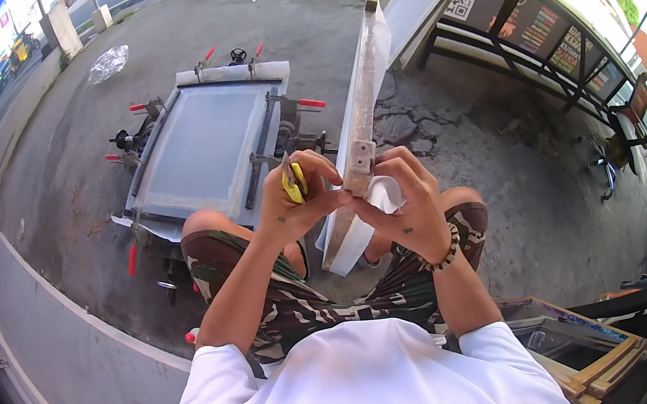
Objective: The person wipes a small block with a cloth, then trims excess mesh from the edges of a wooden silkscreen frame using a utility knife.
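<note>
While the narrow upright frame (362,118) stands on edge between the person's knees, reaching from the centre of the picture to the top, both hands meet at its nearer part. The left hand (307,192), at centre, has its fingers curled round a yellow utility knife (295,182), with thumb and forefinger tips together beside the frame. The right hand (407,194), just right of it, has its thumb at the frame's edge next to a curled white strip (384,194); whether its fingers clamp either one, I cannot tell. Left of centre, a screen-printing press (203,140) with red-handled clamps (311,104) stands on the concrete floor (505,201).
</note>
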Available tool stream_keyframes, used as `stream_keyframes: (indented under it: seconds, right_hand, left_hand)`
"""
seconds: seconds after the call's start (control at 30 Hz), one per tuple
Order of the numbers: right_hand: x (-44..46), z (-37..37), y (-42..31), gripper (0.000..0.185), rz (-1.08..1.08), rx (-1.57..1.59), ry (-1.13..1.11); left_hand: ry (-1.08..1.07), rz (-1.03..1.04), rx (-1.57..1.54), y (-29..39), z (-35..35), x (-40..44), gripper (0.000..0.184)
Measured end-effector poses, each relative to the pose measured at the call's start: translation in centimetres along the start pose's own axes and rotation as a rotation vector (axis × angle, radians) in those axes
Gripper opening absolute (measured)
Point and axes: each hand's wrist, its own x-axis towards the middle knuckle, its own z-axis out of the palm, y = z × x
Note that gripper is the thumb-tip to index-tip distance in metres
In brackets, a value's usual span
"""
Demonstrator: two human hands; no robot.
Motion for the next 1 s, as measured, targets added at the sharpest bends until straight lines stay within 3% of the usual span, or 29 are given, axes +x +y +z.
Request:
stream_keyframes:
  seconds: [0.23, 0.43, 0.53, 0.6, 0.67, 0.7, 0.83, 0.87, 0.93, 1.0]
  right_hand:
    - [-0.6, 0.4, 0.2, 0.039, -0.044, -0.045, 0.054]
    - [-0.6, -0.8, 0.7, 0.040, 0.049, 0.091, -0.024]
    - [0.6, -2.8, 2.3, 0.034, 0.025, 0.181, -0.116]
    - [2.5, -5.4, 4.4, 0.025, 0.024, 0.375, -0.380]
    - [3.9, -5.6, 10.0, 0.012, 0.248, 0.453, -0.235]
    - [5.4, -5.2, 12.8, 0.014, 0.302, 0.586, -0.078]
    - [14.1, -4.2, 25.4, 0.045, 0.568, 0.402, 0.089]
    - [16.1, -3.2, 28.7, 0.045, 0.560, 0.397, 0.092]
    - [19.4, -0.4, 34.9, 0.069, 0.660, 0.280, 0.162]
    - [21.7, 2.1, 39.2, 0.076, 0.723, 0.309, 0.104]
  left_hand:
    - [-0.028, 0.046, 0.048, -0.1, 0.0, 0.0, 0.031]
    - [0.037, 0.032, 0.106, -0.2, 0.8, 0.0, 0.037]
    - [0.007, 0.022, 0.038, -0.9, 0.4, 0.1, 0.041]
    - [-0.053, -0.008, -0.013, -0.4, -0.2, 0.6, 0.048]
    - [-0.060, -0.038, -0.128, -0.4, -0.6, 0.9, 0.055]
    - [-0.054, -0.055, -0.163, -0.7, -0.9, 1.0, 0.058]
    - [-0.029, -0.110, -0.178, -1.7, -2.1, 1.3, 0.061]
    - [-0.029, -0.122, -0.175, -2.3, -2.5, 1.3, 0.061]
    - [-0.004, -0.169, -0.133, -3.2, -3.3, 1.4, 0.067]
    - [0.010, -0.187, -0.111, -3.8, -4.0, 1.7, 0.067]
